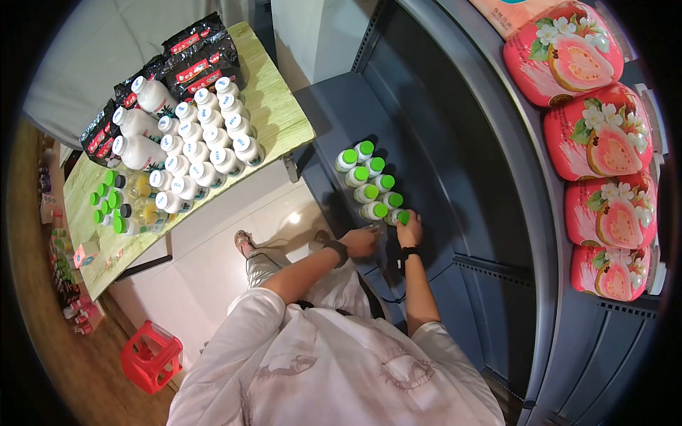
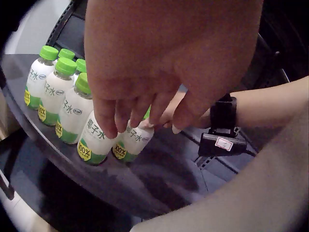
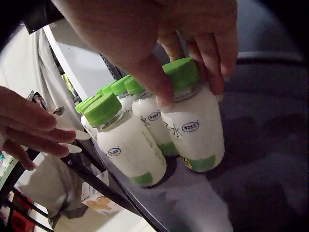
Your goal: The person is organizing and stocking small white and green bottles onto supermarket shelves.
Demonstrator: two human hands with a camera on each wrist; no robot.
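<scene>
Two rows of coconut-water bottles [image 1: 366, 192] with green caps stand on the dark shelf. My right hand [image 1: 409, 231] pinches the nearest bottle [image 3: 195, 130] of the right row around its cap and neck, thumb on one side and fingers on the other. That bottle stands upright at the row's end. My left hand [image 1: 361, 242] hovers just in front of the left row's end bottle [image 3: 130, 145], its fingers [image 3: 29, 111] loosely extended and nothing in them. In the left wrist view this hand hides part of the nearest bottles.
Pink guava-print packs [image 1: 600, 135] line the upper shelf at right. To the left, a green table [image 1: 273, 113] bears white bottles [image 1: 195, 150], black packets [image 1: 202, 60] and small green-capped bottles [image 1: 110, 199]. A red stool [image 1: 151, 357] stands on the floor.
</scene>
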